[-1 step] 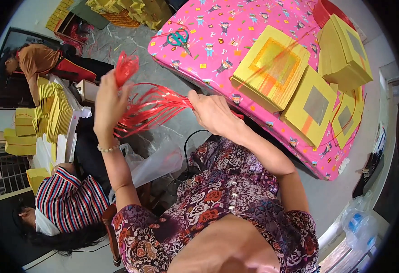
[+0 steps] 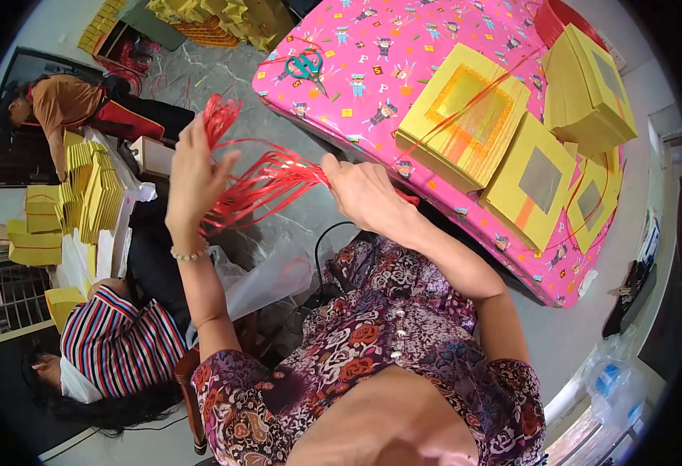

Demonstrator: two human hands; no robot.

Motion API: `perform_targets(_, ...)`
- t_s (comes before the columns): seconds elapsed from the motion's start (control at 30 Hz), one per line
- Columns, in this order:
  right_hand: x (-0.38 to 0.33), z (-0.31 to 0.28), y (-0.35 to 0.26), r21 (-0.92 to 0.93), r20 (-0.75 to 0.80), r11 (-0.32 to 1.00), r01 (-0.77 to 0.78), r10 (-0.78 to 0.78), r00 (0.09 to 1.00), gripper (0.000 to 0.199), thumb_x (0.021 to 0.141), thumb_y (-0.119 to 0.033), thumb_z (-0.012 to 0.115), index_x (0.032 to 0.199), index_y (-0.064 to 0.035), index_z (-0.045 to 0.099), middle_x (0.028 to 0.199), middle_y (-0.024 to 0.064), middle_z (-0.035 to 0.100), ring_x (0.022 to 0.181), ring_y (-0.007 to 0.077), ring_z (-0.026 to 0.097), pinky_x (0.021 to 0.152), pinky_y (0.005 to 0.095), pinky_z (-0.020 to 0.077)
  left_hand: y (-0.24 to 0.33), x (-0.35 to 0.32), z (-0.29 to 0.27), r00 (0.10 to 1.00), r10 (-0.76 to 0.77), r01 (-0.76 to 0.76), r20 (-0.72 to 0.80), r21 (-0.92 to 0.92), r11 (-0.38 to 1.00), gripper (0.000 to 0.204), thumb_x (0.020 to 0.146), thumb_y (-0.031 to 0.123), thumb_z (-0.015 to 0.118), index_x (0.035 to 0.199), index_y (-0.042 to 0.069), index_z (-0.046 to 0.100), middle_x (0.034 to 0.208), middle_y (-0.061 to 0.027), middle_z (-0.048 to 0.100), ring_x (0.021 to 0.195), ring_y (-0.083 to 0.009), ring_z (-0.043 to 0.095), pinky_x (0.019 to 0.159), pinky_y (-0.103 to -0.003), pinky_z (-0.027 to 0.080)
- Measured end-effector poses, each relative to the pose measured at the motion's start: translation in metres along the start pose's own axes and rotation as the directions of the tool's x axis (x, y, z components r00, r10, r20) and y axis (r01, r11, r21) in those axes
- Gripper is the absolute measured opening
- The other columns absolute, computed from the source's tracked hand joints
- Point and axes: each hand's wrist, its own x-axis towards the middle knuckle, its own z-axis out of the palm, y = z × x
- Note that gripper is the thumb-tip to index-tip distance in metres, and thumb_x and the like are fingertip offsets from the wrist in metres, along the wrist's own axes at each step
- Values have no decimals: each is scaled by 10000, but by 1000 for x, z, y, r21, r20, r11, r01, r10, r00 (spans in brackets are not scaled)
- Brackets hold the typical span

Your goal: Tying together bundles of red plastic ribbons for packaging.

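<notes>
My right hand (image 2: pixel 368 189) is closed round a bundle of thin red plastic ribbon strands (image 2: pixel 279 182). A short red end pokes out on its far side, by the table edge. Loose strands fan leftward from that fist and pass behind my left hand (image 2: pixel 195 175). This hand has its fingers stretched up and the thumb apart, with the strands against its palm side. A crumpled tuft of the same ribbon stands out beyond the fingertips. How firmly the left palm presses on the strands is hidden.
At right, a pink patterned table (image 2: pixel 372 70) bears green-handled scissors (image 2: pixel 306 70), stacks of yellow card boxes (image 2: pixel 465 109) with windows, and a red basket (image 2: pixel 562 23). A clear plastic bag (image 2: pixel 271 279) hangs below my hands. Two people sit at left beside yellow stacks (image 2: pixel 96 190).
My left hand has shifted slightly right and down, toward my right hand, and its thumb shows more plainly apart. The ribbon tuft has spread looser. My right hand keeps its grip in place.
</notes>
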Motion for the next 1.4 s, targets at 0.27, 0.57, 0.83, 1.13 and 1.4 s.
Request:
perform_targets(0.27, 12, 8, -43, 17, -69, 1000, 3, -2, 998, 193, 752, 7, 495, 930, 68, 452, 704, 251, 606, 648, 408, 635, 514, 485, 485, 73, -12, 32, 983, 186, -166, -8, -488, 857, 240, 926, 199, 499, 1012, 15, 628, 884, -155, 639, 838, -331, 594, 789, -399, 448)
perform_targets(0.57, 13, 1, -24, 56, -11, 991, 121, -121, 993, 149, 813, -69, 528, 885, 22, 433, 738, 235, 599, 689, 429, 605, 550, 488, 472, -20, -33, 36, 668, -171, -111, -724, -324, 939, 424, 926, 112, 529, 527, 15, 421, 484, -46, 394, 442, -107, 309, 431, -320, 291)
perform_targets(0.83, -19, 0, 56, -126, 86, 988, -95, 106, 991, 108, 821, -78, 492, 888, 6, 473, 699, 234, 584, 698, 438, 586, 593, 517, 427, -123, -59, 53, 683, -688, 684, -247, -114, 720, 513, 970, 358, 471, 675, -35, 617, 561, -119, 572, 542, -169, 511, 532, -357, 405)
perform_targets(1.13, 12, -2, -6, -299, -20, 950, 91, -102, 995, 74, 770, -39, 522, 798, 30, 519, 634, 195, 622, 596, 316, 664, 483, 406, 508, 52, -11, 62, 980, -147, 34, -131, -626, 779, 299, 971, 204, 434, 1062, 15, 648, 1009, -128, 647, 874, -231, 611, 823, -326, 450)
perform_targets(1.4, 9, -14, 4, -107, 141, 994, 13, 2, 990, 214, 881, -189, 525, 893, 23, 496, 683, 209, 598, 677, 414, 606, 578, 487, 466, 72, -20, 104, 930, -191, 4, -314, -512, 859, 424, 950, 209, 496, 577, 11, 471, 488, -131, 379, 401, -209, 344, 419, -372, 295)
